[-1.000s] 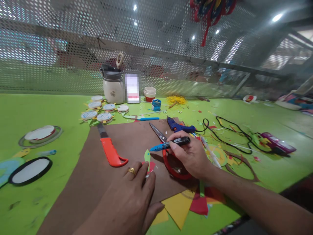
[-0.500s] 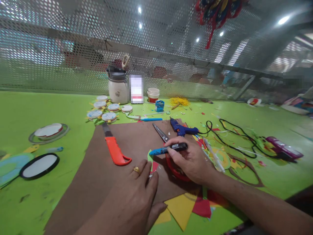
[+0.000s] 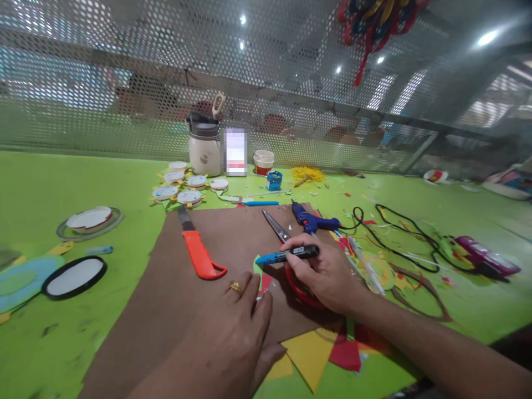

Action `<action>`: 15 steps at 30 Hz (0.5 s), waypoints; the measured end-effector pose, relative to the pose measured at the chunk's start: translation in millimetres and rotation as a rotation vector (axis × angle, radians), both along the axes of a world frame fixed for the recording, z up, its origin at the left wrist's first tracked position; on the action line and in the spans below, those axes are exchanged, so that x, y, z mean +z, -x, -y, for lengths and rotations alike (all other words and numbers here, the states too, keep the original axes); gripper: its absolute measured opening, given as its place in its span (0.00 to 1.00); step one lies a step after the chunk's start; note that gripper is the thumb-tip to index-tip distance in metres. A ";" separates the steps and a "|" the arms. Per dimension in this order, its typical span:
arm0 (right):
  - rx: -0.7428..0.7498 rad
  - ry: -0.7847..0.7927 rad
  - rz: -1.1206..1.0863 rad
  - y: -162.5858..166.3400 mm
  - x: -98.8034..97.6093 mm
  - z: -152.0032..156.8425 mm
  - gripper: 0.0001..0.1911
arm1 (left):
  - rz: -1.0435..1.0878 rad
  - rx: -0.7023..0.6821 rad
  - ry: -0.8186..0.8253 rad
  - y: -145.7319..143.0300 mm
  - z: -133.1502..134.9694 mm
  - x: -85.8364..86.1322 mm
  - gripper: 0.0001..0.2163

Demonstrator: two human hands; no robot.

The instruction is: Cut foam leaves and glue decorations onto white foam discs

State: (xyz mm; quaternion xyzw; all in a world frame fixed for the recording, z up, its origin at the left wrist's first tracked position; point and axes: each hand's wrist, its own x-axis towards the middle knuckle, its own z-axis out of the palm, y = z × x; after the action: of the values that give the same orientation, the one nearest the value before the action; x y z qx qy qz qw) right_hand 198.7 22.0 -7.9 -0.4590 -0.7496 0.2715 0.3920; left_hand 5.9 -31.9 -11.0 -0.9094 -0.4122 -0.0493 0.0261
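Note:
My right hand (image 3: 324, 274) grips a blue marker (image 3: 272, 257) with a black end. The marker's left tip meets a small light-green paper piece (image 3: 257, 266). My left hand (image 3: 228, 327), with a gold ring, lies palm down on the brown board (image 3: 149, 299), fingers stretched out, fingertips at the green piece. A red paper scrap (image 3: 266, 282) is beside those fingertips. Under and behind my right hand are scissors (image 3: 275, 225) with red handles, partly covered. An orange-handled saw-like knife (image 3: 201, 256) rests on the board, left of the marker.
A blue glue gun (image 3: 311, 217) with a black cord lies at the board's far right corner. Paper scraps (image 3: 310, 354) spread along the right. Several round white pieces (image 3: 189, 197), a thermos jug (image 3: 204, 152), a phone (image 3: 235, 152) and a blue jar (image 3: 274, 181) stand farther back.
The whole view has shifted slightly, so everything appears a little farther right. My hands and the marker hold nearly the same pose over the green paper.

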 end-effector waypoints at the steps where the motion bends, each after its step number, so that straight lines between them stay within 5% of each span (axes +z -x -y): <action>1: 0.005 -0.010 0.000 -0.3 -0.4 0.1 0.05 | -0.001 0.000 0.000 -0.4 0.1 0.2 0.23; 15: -0.053 0.051 -0.158 -9.2 -3.7 -1.5 0.08 | -0.016 0.009 0.021 -0.4 1.3 3.6 0.22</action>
State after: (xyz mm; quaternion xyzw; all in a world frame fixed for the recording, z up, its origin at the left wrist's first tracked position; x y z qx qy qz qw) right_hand 208.0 23.4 -11.6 -0.4657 -0.6967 0.3153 0.4454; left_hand 6.4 -33.2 -7.4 -0.9080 -0.4168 -0.0377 0.0201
